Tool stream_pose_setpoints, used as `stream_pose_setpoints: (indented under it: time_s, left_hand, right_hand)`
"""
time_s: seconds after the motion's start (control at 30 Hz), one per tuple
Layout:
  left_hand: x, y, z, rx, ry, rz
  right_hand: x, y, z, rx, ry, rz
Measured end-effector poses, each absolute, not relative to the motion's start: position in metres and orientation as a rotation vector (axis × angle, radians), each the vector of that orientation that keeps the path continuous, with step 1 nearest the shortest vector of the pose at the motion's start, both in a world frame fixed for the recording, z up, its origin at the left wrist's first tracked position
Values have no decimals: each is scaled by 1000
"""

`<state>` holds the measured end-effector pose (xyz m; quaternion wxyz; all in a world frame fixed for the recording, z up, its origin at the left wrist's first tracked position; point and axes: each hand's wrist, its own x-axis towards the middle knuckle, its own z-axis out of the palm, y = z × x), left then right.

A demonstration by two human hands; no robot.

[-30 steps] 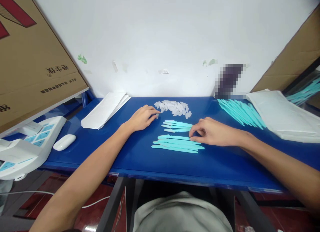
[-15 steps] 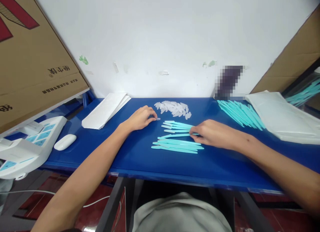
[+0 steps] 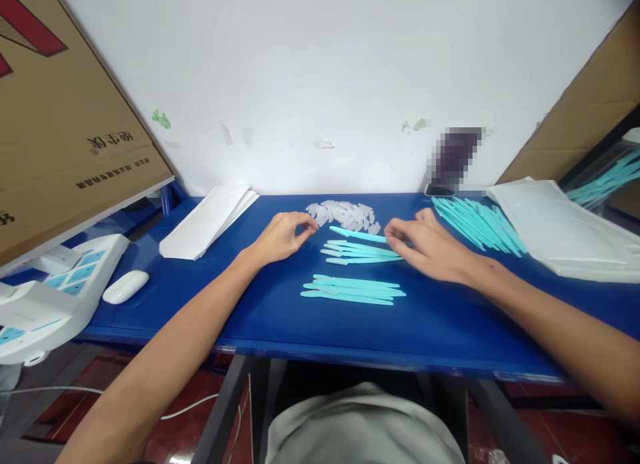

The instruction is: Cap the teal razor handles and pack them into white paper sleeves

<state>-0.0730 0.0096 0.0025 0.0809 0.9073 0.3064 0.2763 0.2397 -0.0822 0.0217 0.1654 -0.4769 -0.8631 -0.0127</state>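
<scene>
My right hand (image 3: 425, 247) pinches a teal plastic stick (image 3: 356, 235) by its right end and holds it just above a small group of teal sticks (image 3: 357, 252). My left hand (image 3: 283, 236) rests on the blue table (image 3: 280, 311) with its fingertips pinched on a small clear cap beside the pile of clear caps (image 3: 345, 215). A second, nearer group of teal sticks (image 3: 353, 290) lies flat in front of both hands.
A stack of white sleeves (image 3: 210, 219) lies at the back left. Many teal sticks (image 3: 477, 224) and white sheets (image 3: 565, 227) lie at the right. A white mouse (image 3: 125, 286) and a white device (image 3: 45, 297) sit left. Cardboard boxes (image 3: 65, 124) flank both sides.
My right hand lifted one teal stick from the nearer group and carried it back toward the far group. My left hand picked a clear cap and stayed near the cap pile.
</scene>
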Motion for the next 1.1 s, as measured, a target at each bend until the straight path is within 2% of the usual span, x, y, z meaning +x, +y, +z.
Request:
stream_pose_setpoints:
  time_s: [0.3, 1.1]
  left_hand:
    - [-67, 3, 4, 2615, 940, 797]
    - [-56, -6, 3, 2492, 813, 809]
  right_hand:
    - [248, -76, 18, -1328, -2372, 194]
    - [249, -75, 18, -1322, -2423, 41]
